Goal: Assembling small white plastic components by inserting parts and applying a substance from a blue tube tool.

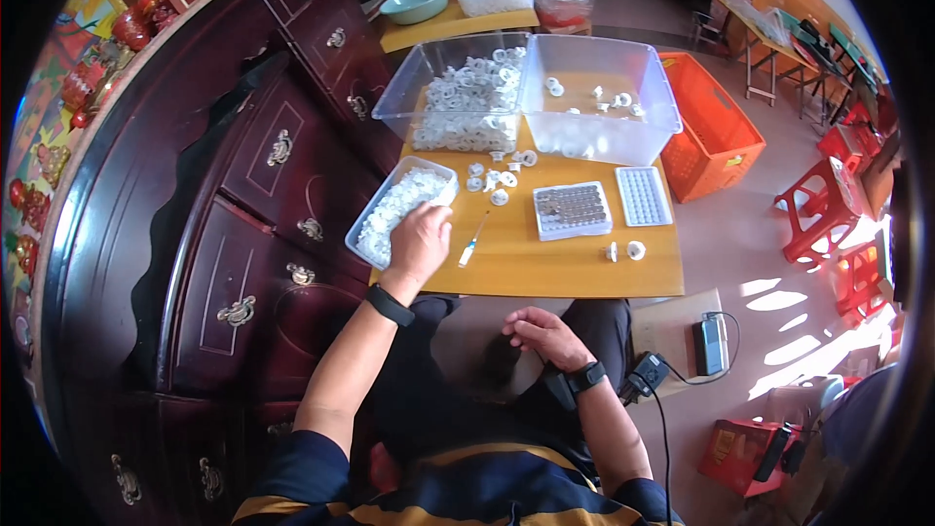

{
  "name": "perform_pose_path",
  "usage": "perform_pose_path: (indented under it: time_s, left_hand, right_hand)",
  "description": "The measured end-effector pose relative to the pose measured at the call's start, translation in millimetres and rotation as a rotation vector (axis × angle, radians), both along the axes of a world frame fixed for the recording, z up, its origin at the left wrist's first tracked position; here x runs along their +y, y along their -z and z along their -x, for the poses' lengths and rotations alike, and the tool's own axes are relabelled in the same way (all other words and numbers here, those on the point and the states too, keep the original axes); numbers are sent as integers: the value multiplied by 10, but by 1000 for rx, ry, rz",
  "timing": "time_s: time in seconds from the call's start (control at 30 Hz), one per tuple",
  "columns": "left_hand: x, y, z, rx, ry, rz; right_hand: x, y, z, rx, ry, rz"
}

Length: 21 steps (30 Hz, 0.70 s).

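Observation:
My left hand (421, 242) is over the right side of a small clear tub (354, 237) filled with small white plastic pieces (394, 209). Its fingers are bent together, and what they hold, if anything, is hidden. Above my lap, just off the table's near edge, my right hand (547, 336) has its fingers curled in. I cannot make out anything inside it. A syringe-like tool with a thin needle (467, 251) lies on the table right of the tub. Several loose white round plastic parts (500, 197) lie beyond it.
Two large clear bins (448, 141) (604, 141) with white parts stand at the table's (575, 278) far side. A tray of greyish pieces (572, 210) and a white gridded tray (644, 196) lie at right. An orange crate (716, 131) stands beyond; a dark wooden cabinet (253, 175) flanks the left.

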<state>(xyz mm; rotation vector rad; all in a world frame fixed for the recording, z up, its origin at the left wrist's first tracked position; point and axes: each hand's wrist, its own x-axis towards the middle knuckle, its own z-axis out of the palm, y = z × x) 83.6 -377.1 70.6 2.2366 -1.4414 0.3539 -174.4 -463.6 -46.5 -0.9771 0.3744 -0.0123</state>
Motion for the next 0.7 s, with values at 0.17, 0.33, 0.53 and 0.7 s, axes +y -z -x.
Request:
perform_pose_path:
  time_s: [0.17, 0.33, 0.53, 0.7]
  left_hand:
    - [436, 69, -769, 91, -280, -377]
    - [397, 116, -768, 125, -243, -462]
    - [302, 129, -867, 107, -214, -472]
    - [282, 171, -1006, 278, -146, -440]
  right_hand:
    - [-22, 25, -8, 9, 4, -13]
    - [-22, 92, -10, 30, 20, 9]
    - [31, 45, -95, 60, -4, 113]
    - [4, 123, -39, 53, 48, 76]
